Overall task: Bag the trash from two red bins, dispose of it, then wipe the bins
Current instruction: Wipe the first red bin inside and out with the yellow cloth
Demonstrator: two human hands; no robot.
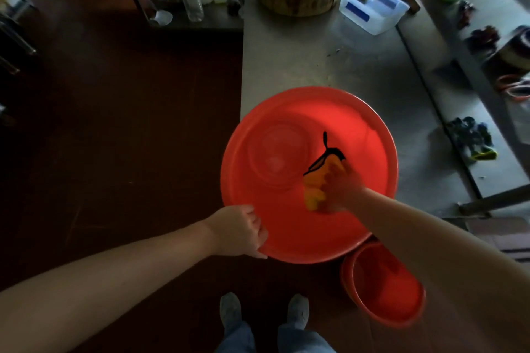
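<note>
Likely light, stiff, slick plastic, the bin [372,129] is at the table [315,60] edge; left hand [241,231] grips its rim, the best hold, while right hand [341,189] clutches a soft cloth [314,190] inside it.

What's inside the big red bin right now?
The right hand holding a yellow cloth, with a black strip beside it. The bin wall under hand and cloth is hidden.
</note>
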